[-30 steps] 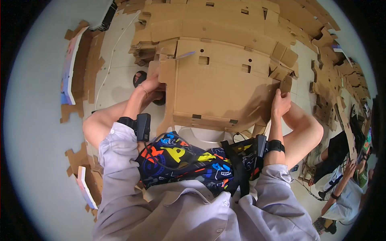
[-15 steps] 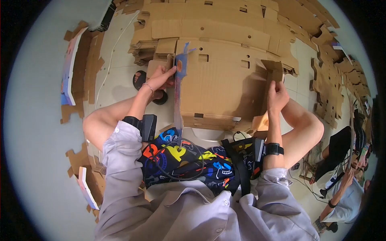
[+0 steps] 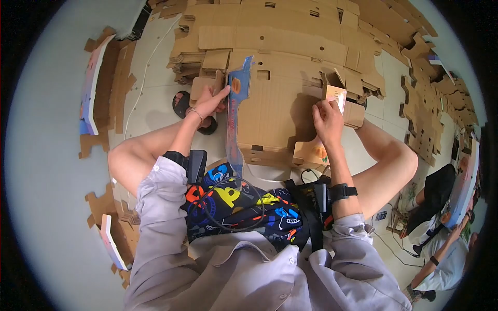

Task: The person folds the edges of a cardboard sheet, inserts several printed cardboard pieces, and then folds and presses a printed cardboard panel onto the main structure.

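In front of my legs lies a partly folded cardboard sheet [image 3: 275, 111], brown on its inner face. Its left side panel [image 3: 234, 116], printed blue, stands upright, and my left hand [image 3: 210, 99] grips its edge with thumb and fingers. The right side panel leans inward, its printed end flap [image 3: 336, 94] showing orange and white. My right hand [image 3: 328, 120] is closed around that panel's upper edge; the fingertips are partly hidden. A printed near flap [image 3: 311, 153] sticks out below the right hand.
Flat cardboard sheets [image 3: 270, 28] are stacked beyond the folded one. More cut cardboard [image 3: 428, 98] lies on the right. Printed cardboard pieces [image 3: 96, 85] stand along the left. A co-worker [image 3: 446, 254] handles a printed panel [image 3: 463, 181] at lower right. A cable [image 3: 150, 67] crosses the floor.
My right hand has moved left, tilting the right panel inward so that its printed outer face shows. The left panel leans slightly more inward. The co-worker's panel has turned its printed face into view.
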`<state>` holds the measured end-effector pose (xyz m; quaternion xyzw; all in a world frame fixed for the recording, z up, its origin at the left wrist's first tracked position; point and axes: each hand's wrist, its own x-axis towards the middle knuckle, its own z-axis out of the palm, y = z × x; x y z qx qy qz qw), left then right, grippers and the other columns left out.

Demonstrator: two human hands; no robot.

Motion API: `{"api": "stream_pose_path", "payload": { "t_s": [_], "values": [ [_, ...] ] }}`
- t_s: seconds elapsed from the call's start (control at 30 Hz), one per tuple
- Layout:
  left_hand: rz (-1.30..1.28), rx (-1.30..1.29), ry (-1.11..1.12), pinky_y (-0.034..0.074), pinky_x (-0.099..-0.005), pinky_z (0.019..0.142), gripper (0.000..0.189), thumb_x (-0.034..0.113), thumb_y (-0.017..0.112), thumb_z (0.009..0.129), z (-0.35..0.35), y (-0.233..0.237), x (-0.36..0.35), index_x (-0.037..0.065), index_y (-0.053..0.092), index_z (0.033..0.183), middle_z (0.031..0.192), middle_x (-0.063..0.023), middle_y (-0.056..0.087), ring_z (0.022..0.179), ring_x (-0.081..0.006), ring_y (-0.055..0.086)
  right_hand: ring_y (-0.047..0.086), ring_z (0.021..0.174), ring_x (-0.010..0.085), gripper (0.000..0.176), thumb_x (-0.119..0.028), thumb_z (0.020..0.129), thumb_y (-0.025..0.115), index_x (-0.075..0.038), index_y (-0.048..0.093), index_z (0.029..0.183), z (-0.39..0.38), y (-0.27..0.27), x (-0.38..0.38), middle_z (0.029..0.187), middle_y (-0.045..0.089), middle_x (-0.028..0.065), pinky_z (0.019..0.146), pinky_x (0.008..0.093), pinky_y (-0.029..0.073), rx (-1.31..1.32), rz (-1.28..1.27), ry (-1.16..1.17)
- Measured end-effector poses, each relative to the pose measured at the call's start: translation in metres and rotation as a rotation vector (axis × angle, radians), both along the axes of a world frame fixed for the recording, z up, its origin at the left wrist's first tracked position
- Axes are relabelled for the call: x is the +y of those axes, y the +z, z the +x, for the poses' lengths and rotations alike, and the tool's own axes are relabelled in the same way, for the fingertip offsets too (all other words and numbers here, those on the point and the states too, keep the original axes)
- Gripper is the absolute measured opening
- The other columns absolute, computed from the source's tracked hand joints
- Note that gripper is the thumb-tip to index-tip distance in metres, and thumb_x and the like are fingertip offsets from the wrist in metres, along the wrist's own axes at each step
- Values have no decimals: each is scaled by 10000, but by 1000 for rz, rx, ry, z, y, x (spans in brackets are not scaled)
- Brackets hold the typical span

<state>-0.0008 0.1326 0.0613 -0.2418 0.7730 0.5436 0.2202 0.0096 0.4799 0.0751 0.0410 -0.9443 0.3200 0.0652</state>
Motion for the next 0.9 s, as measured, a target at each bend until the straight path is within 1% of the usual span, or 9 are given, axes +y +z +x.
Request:
{"api": "stream_pose_path", "payload": {
  "t_s": [0.13, 0.23, 0.33, 0.43, 0.53, 0.63, 0.73, 0.83, 0.9],
  "values": [
    [-30, -41, -35, 449, -246, 502, 973, 665, 675, 691, -2, -5, -4, -57, 307, 1229, 764, -111, 588, 628, -148, 597, 580, 738, 304, 332, -143, 811, 608, -80, 582, 1136, 8, -2, -7, 1034, 524, 181, 707, 397, 482, -93, -87, 22],
    [-30, -28, -31, 436, -243, 489, 1003, 678, 667, 687, -1, -8, -6, -59, 292, 1254, 752, -111, 598, 634, -147, 598, 586, 833, 339, 448, -134, 798, 613, -100, 512, 1233, 11, -25, -7, 1174, 439, 220, 778, 403, 488, -182, -216, -24],
    [-20, -17, -18, 426, -253, 479, 1019, 665, 674, 691, 0, -10, -5, -63, 273, 1280, 758, -108, 600, 618, -146, 587, 572, 961, 384, 475, -123, 786, 618, -97, 495, 1244, 9, -44, -2, 1269, 369, 229, 853, 422, 483, -170, 35, 93],
    [-63, -42, -33, 422, -253, 492, 1022, 720, 602, 708, 2, -5, -1, -43, 267, 1300, 764, -107, 597, 622, -157, 582, 546, 1036, 422, 474, -129, 781, 624, -93, 496, 1236, 13, -34, -10, 1322, 314, 234, 896, 445, 475, -209, 75, 91],
    [-68, -273, -141, 428, -298, 506, 1059, 804, 474, 713, 3, 7, 3, -7, 235, 1350, 910, -138, 611, 714, -185, 581, 551, 1027, 430, 479, -159, 781, 631, -87, 494, 1234, 15, -32, -9, 1359, 276, 245, 888, 451, 481, -339, 115, 122],
    [-2, -311, -135, 516, -394, 651, 997, 786, 454, 747, 4, 0, 0, 111, 194, 1434, 1213, -223, 521, 873, -261, 628, 567, 997, 430, 487, -187, 777, 646, -88, 500, 1230, 15, -18, -17, 1375, 260, 257, 873, 445, 491, -371, 162, 123],
    [61, -343, -76, 400, -542, 913, 1056, 826, 439, 713, 9, 4, 11, 138, 171, 1468, 1443, -187, 324, 1208, -365, 453, 629, 825, 369, 487, -166, 777, 652, -71, 510, 1233, 16, -20, -18, 1380, 241, 243, 837, 412, 510, -347, 262, 125],
    [266, -408, -24, 202, -585, 1044, 1123, 860, 443, 668, 15, 10, 12, 157, 133, 1487, 1530, -142, 162, 1367, -372, 214, 574, 997, 399, 499, -184, 758, 671, -67, 524, 1220, 15, -6, -25, 1375, 244, 263, 881, 426, 488, -467, 222, 93],
    [321, -338, 70, 176, -602, 1039, 1161, 874, 472, 624, 22, -9, 17, 132, 193, 1473, 1521, -132, 194, 1338, -422, 259, 585, 963, 423, 509, -215, 749, 675, -81, 525, 1217, 18, -31, -20, 1377, 238, 301, 864, 445, 495, -236, 323, 161]
  ]
}}
